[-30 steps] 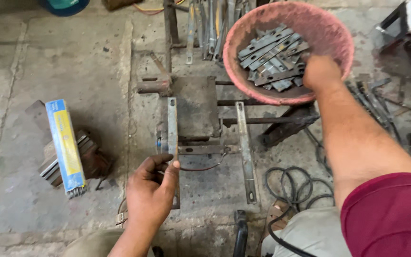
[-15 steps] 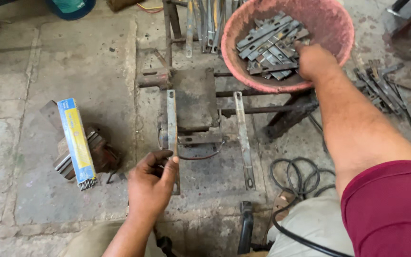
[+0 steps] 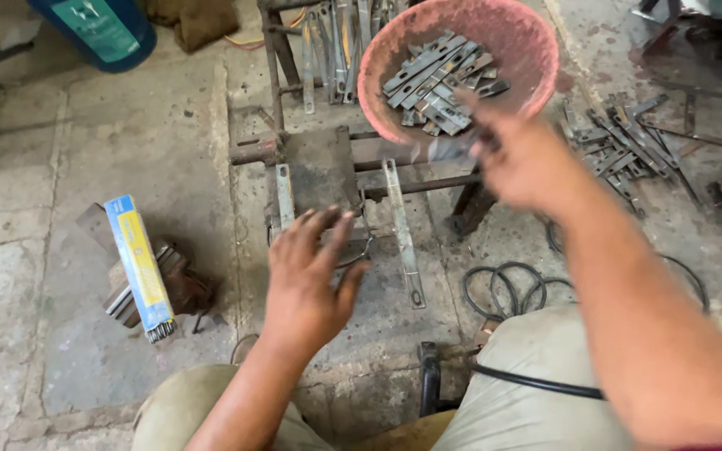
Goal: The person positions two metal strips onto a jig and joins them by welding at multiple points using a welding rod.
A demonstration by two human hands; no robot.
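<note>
Left hand spread, empty; right hand grips a metal strip

Electrode box: long, slim carton, blue with a yellow panel, lying propped on dark metal scraps on the floor at left, rod ends showing at its open lower end
Drum label: teal panel on the blue drum, top left corner
</note>
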